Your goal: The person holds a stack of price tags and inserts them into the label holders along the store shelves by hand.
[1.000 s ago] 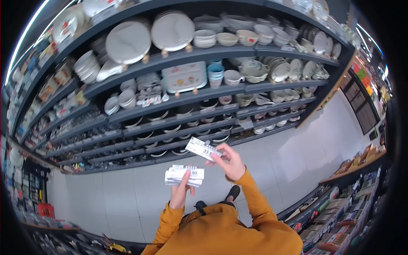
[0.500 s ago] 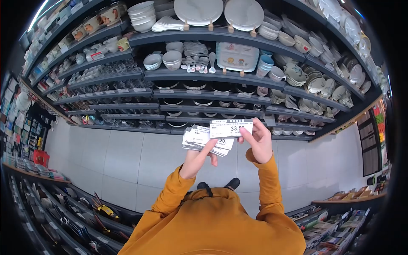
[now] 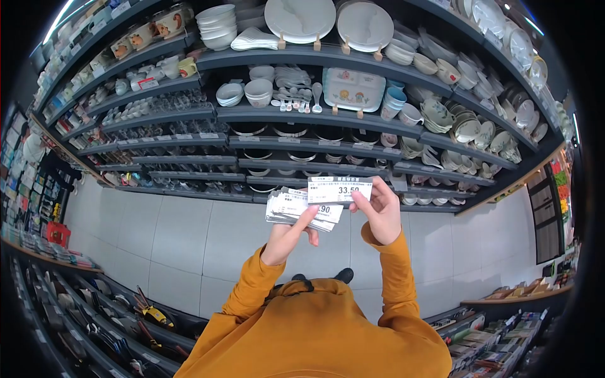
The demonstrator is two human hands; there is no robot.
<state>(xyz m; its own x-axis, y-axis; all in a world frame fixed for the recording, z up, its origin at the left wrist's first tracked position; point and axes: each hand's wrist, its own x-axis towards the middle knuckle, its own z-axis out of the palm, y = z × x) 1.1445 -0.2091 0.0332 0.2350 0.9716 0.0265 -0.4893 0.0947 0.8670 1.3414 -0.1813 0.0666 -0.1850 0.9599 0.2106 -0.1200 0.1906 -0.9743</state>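
Note:
My left hand point(image 3: 291, 234) is closed on a fanned stack of white price tags point(image 3: 291, 209), its thumb pressing on the top one. Between the thumb and fingers of my right hand point(image 3: 382, 211) is a single price tag point(image 3: 334, 190) with a dark top strip and the figure 33.50. This tag overlaps the upper right of the stack, where the end of another price, "90", shows. Both hands are in front of my body, over the aisle floor. The fingers under the stack are partly hidden.
Ahead rises a dark shelf unit point(image 3: 277, 113) with white plates point(image 3: 300, 19), bowls point(image 3: 259, 92), spoons point(image 3: 317, 97) and a divided tray point(image 3: 354, 89). Glassware stands to its left. Low racks lie behind me on both sides, one with a yellow-packaged tool point(image 3: 155, 315). A red basket point(image 3: 58, 234) is at far left.
Both hands have shifted slightly left with the tags. My right thumb has moved off the printed price, so 33.50 now reads in full. The view has tilted a little.

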